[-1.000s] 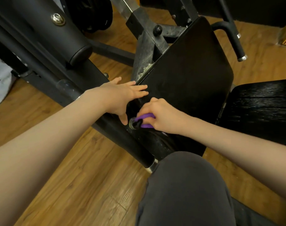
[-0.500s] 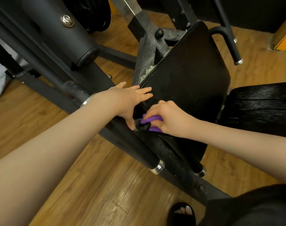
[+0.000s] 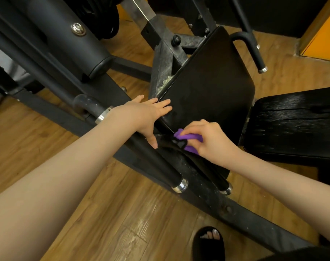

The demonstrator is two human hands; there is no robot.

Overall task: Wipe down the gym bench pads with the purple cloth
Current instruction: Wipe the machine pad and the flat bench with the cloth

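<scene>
Black steel fills the upper left of the frame, where a thick padded roller [image 3: 66,40] with a silver bolt slants over the machine frame [image 3: 47,113], and the wooden floor [image 3: 107,213] spreads below it. Left of centre, the left hand [image 3: 143,117] lies flat with straight fingers pressed on the lower left edge of the black back pad [image 3: 207,95], its thumb pointing down toward a black handle bar [image 3: 160,166] capped in chrome. Just right of that thumb, at the pad's lower edge, sits the bunched purple cloth [image 3: 186,141], pinched by the curled fingers of the right hand [image 3: 209,142]. At lower centre right a foot in a black sandal [image 3: 209,243] stands on the floor. At the right edge a second black seat pad [image 3: 296,121] lies close beside the back pad.
</scene>
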